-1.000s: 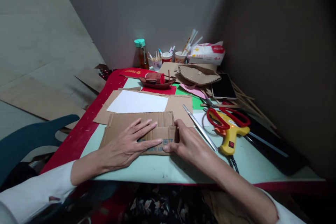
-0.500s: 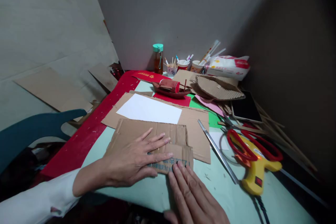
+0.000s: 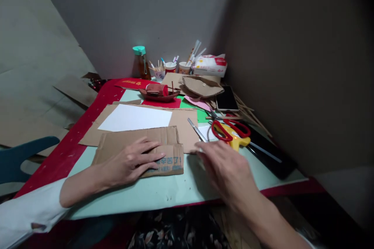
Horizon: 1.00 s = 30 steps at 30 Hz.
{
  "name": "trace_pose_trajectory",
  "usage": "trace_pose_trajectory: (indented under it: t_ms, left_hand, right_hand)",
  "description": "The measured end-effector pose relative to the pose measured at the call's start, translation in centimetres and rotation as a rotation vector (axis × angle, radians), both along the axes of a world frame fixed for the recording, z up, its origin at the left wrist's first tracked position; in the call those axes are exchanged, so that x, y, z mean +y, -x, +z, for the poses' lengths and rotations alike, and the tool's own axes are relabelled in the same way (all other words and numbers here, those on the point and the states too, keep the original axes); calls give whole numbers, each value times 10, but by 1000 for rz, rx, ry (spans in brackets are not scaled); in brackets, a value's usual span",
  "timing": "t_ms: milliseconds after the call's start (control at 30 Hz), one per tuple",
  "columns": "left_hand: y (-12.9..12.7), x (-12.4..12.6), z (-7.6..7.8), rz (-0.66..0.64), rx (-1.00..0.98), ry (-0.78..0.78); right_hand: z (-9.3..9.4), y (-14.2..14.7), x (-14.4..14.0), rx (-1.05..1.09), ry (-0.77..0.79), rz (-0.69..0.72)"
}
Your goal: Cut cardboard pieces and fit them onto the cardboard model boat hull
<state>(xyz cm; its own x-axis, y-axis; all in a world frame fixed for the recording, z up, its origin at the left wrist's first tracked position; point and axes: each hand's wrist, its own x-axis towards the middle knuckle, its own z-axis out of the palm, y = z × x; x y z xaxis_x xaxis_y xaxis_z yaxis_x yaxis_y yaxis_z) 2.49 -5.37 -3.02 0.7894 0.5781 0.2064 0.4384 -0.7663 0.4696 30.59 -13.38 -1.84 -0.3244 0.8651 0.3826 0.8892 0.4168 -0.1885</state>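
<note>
My left hand point(image 3: 137, 161) lies flat with fingers spread on a piece of brown cardboard point(image 3: 117, 142). Under its fingertips is a smaller cardboard strip point(image 3: 172, 159) with blue printed characters, resting at the right end of that piece. To the right, my right hand point(image 3: 224, 167) is at a silver utility knife point(image 3: 196, 129). The knife's blade end points away from me, and its lower part is hidden behind the hand. The right fingers are bent and partly hidden, so whether they grip the knife is unclear.
Beyond lie a white sheet point(image 3: 136, 117) on larger cardboard point(image 3: 184, 124) and a small model boat point(image 3: 159, 92). Red-handled scissors point(image 3: 222, 131) overlap a yellow glue gun point(image 3: 241, 140) at right. A bottle point(image 3: 142, 64), cups of sticks and a tissue pack point(image 3: 210, 66) stand behind.
My right hand has left the printed cardboard strip and moved right to the utility knife. My left hand stays spread on the cardboard. The view has swung to the right.
</note>
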Motion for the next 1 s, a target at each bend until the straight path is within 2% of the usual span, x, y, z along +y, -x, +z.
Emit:
trace_pose_trajectory:
  t_ms: [33, 100, 300, 433, 600, 667, 833, 1000]
  left_hand:
    - [-3, 3, 1, 15, -24, 35]
    - [-7, 7, 3, 52, -34, 100]
    - [-13, 16, 12, 172, 26, 332]
    - [-12, 21, 15, 221, 86, 507]
    - [-8, 21, 12, 283, 58, 621]
    - [-9, 20, 12, 278, 18, 668]
    - [-11, 19, 14, 278, -116, 835]
    - [-9, 19, 12, 332, -131, 817]
  right_hand:
    - [1, -6, 4, -92, -11, -130]
    - [-1, -12, 11, -252, 32, -256]
    - [-8, 1, 22, -294, 134, -227]
    - [-1, -6, 18, -215, 165, -225]
    - [1, -28, -21, 224, 308, -91]
    - [0, -31, -38, 323, 331, -92]
    - [-2, -22, -55, 357, 291, -105]
    - [-2, -9, -44, 343, 529, -118]
